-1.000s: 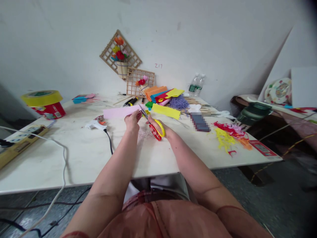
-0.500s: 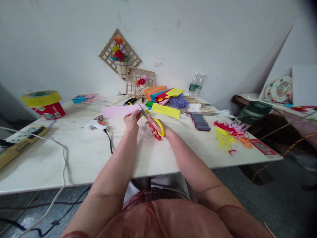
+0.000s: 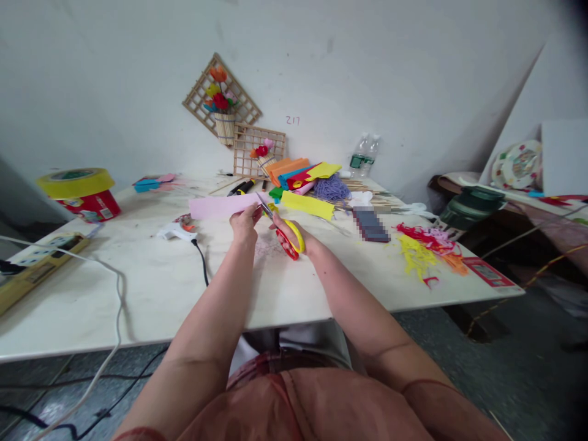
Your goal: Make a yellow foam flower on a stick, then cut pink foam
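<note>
Almost nothing has moved since the earlier frames: both hands hold as before. Over the white bench [image 3: 151,294], the left hand [image 3: 245,224] pinches the near end of one pink sheet [image 3: 220,206], whose long axis runs leftward. The right hand [image 3: 294,236] is closed through the handles of one pair of red-and-yellow scissors [image 3: 283,231], blades pointing away at the sheet's edge. One glue gun [image 3: 174,231] lies just left; farther off, a yellow sheet [image 3: 307,205] and one phone [image 3: 370,225].
</note>
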Available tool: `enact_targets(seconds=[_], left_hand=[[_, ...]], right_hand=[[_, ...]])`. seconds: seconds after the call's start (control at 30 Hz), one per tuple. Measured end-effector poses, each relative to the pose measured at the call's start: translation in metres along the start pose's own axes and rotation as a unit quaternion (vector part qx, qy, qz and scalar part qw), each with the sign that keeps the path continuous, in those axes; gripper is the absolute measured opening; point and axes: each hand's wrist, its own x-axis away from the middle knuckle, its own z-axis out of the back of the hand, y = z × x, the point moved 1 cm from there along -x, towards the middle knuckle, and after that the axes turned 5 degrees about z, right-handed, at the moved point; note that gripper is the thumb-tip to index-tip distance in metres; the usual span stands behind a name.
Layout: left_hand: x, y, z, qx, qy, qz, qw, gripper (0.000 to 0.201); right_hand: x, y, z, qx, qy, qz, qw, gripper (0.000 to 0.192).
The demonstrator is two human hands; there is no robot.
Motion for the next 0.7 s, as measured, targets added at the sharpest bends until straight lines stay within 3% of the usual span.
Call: enact_targets(seconds=[0.27, 0.7], left_hand=[[0.0015, 0.0006, -0.0011, 0.010, -0.001, -0.002, 1.000, 0.016], [0.0024, 0.0022, -0.0022, 0.006, 0.006, 0.001, 1.000, 0.016]], right_hand=[[-0.0048, 0.0043, 0.0022, -0.002, -0.011, 0.001, 1.000, 0.054], [-0.0035, 0.0005, 0.0028, -0.005, -0.014, -0.002, 1.000, 0.051]])
